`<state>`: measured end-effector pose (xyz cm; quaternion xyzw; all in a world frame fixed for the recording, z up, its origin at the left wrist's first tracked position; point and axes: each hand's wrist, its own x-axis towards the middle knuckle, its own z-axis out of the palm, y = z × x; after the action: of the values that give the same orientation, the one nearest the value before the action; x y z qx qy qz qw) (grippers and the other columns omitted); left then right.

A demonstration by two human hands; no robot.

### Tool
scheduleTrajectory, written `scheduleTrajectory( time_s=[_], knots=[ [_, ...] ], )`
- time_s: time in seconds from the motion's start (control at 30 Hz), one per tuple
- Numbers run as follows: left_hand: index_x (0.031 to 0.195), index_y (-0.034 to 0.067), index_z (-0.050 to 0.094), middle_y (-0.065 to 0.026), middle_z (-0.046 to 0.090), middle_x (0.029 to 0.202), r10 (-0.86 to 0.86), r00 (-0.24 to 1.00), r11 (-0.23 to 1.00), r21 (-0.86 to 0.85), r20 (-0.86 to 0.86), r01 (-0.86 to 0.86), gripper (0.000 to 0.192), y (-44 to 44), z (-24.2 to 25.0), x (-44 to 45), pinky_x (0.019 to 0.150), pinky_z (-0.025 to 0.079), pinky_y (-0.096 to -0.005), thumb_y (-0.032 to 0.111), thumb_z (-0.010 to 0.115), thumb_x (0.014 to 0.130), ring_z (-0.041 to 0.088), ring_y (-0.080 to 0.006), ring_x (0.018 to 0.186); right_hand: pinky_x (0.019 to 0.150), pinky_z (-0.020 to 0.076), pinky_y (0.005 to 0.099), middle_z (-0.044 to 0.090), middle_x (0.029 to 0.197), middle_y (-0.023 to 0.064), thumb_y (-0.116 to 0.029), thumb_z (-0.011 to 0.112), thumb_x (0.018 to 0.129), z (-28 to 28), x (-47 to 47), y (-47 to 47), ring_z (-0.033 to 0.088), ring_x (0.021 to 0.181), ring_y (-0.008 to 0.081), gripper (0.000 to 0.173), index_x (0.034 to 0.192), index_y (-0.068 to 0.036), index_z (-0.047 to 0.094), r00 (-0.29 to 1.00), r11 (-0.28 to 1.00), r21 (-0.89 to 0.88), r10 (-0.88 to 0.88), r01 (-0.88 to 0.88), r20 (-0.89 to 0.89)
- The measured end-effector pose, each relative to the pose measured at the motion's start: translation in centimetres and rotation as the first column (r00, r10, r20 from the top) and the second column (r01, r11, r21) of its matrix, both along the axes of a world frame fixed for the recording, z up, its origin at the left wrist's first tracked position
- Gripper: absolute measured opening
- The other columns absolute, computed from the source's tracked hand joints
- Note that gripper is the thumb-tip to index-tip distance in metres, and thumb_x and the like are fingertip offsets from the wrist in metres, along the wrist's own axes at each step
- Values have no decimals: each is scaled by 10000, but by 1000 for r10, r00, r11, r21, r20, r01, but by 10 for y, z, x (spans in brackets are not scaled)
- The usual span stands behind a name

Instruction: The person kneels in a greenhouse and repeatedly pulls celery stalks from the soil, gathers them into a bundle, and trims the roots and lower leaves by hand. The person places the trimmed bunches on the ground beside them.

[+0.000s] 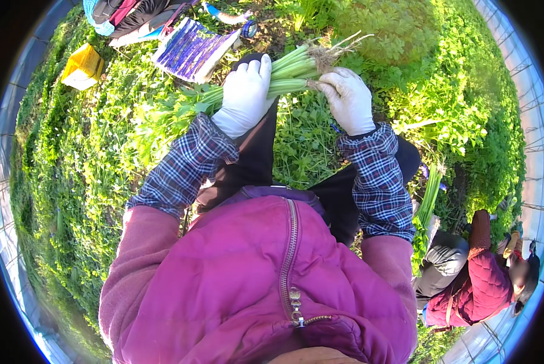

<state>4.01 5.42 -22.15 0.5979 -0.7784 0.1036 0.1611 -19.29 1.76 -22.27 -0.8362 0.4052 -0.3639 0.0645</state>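
Observation:
A bunch of green celery (pixel 294 63) lies across my left hand (pixel 246 95), which wears a white glove and is closed around the stalks. Its leaves (pixel 171 109) spread out to the left, and the pale, soil-stained roots (pixel 325 57) point right. My right hand (pixel 350 101), gloved too, pinches the base of the lowest celery plant (pixel 289 85), just below those roots. How many stalks lie under my left palm is hidden. Both forearms wear plaid sleeve covers above my dark trousers.
A purple-and-white striped sheet or sack (pixel 196 49) lies beyond my left hand, with a blue ring (pixel 249 29) beside it. Farther left stands a yellow plastic container (pixel 83 66). At right, another celery bundle (pixel 430 191) lies near a crouching person (pixel 474 286). Leafy plants surround me inside plastic greenhouse walls (pixel 535 113).

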Motion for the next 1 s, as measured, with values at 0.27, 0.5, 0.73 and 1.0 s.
scheduleTrajectory(
  time_s=[0.27,0.5,0.73,1.0],
  knots=[
    [1410,15,441,-134,561,1034,-12,1000,1000,12,27,12,847,0,3,-10,750,529,-396,304,819,709,600,-300,913,669,517,316,681,820,100,-56,675,875,-25,-5,-6,643,694,257,86,953,-20,679,840,967,255,-122,-20,528],
    [1373,-6,461,-139,571,1037,-33,999,999,-20,41,34,788,-5,1,-12,759,532,-400,284,801,723,609,-306,933,1088,378,466,568,1327,123,-122,779,755,-7,1,7,476,1298,353,478,1218,-131,662,936,976,-163,-85,148,341],
    [1327,-7,494,-140,586,1013,-71,997,996,-46,38,73,732,-7,-1,-14,766,530,-412,266,792,717,614,-309,932,1112,324,508,636,1220,36,-139,763,757,-21,12,-1,500,1282,308,188,931,-182,707,986,935,-351,9,51,168],
    [1326,15,512,-161,606,1081,-51,986,996,61,-156,61,715,-15,-5,-2,834,529,-415,294,802,735,633,-335,997,1134,360,478,496,1395,202,-277,737,860,-23,-26,-27,449,1335,355,510,1270,-63,521,714,858,71,-466,508,523]
  ],
)
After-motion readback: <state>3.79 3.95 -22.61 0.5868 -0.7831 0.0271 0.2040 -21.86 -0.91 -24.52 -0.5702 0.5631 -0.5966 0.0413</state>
